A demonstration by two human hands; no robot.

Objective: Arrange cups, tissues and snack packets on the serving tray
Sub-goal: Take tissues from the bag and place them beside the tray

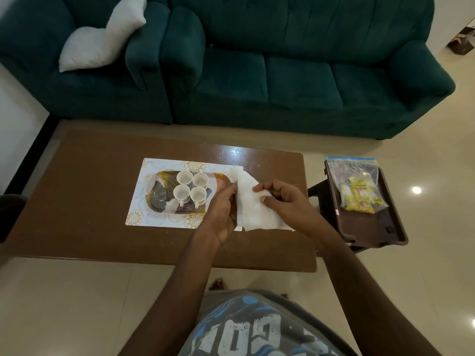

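Several white cups (191, 188) stand in a close cluster on the patterned serving tray (159, 201), which rests on a white and gold placemat (144, 217). Over the tray's right end both hands hold a white tissue (253, 209). My left hand (222, 214) pinches its left edge and my right hand (281, 199) grips its upper right part. The tissue covers the tray's right end. A clear zip bag of yellow snack packets (358, 188) lies on a dark brown stool at the right, away from both hands.
The brown coffee table (90, 201) carries the placemat and tray. The dark plastic stool (370, 227) stands just right of the table. A green sofa (282, 73) with a white cushion (102, 39) runs along the far side. The floor is beige tile.
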